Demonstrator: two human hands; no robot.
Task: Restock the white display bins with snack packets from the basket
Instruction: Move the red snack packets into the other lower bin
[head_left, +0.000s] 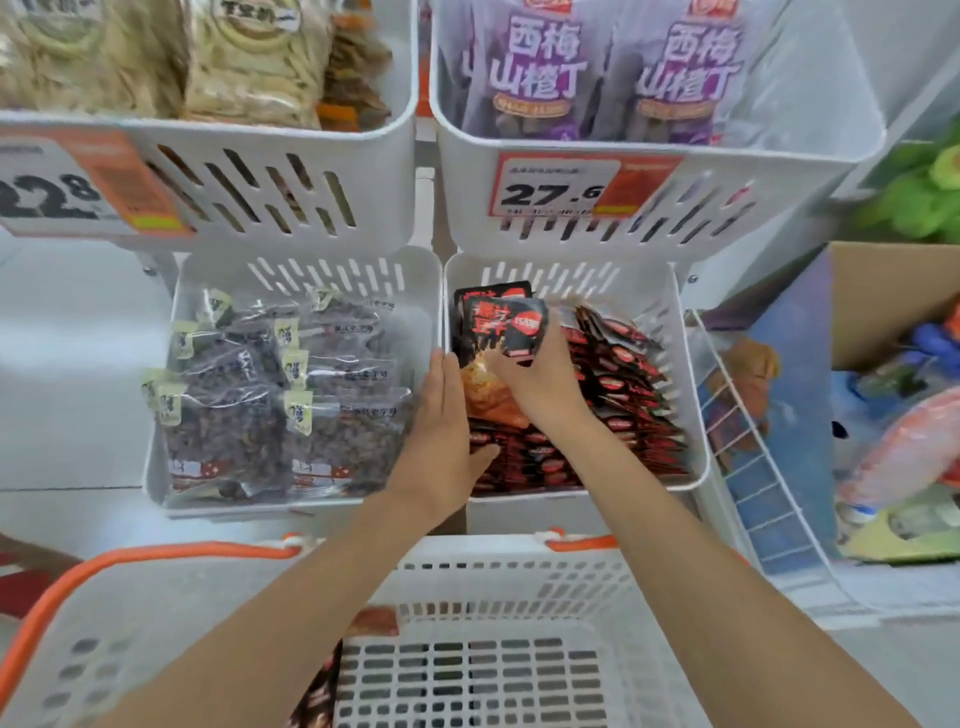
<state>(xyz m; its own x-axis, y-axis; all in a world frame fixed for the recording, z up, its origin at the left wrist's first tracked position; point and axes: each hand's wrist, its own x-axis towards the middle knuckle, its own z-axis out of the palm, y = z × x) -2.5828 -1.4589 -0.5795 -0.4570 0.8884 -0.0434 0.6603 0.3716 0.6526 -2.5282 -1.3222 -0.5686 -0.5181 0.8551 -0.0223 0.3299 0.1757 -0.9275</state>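
**A:** Going by the head camera, what are we doing with our right hand (540, 376)?

**B:** We are gripping a black-and-red packet (501, 325). Our fingers and thumb are curling round its lower edge, and we are holding it upright over the far left corner of the white bin (571, 270). We cannot tell whether a second packet is sitting behind it.

**A:** And our left hand (441, 431)?

**B:** We are holding it flat and open, fingers straight and together, pointing away from us along the bin's left wall. Its thumb is touching the stacked packets (613, 395) that are lying in the bin.

**A:** What is lying between the hands?

**B:** An orange packet (488, 397) is lying just under the right hand's fingers and just beside the left hand's fingertips.

**A:** Where is the basket (493, 553)?

**B:** It is sitting below both wrists, nearest us, and our forearms are crossing over its rim. A reddish packet (371, 621) is showing in it under the left forearm.

**A:** What are we seeing farther out?

**B:** Left of the left hand, a neighbouring bin (306, 270) is holding clear packs of dark snacks (260, 395). Beyond the right hand's fingertips, a price tag (556, 189) is hanging on a higher bin (779, 171).
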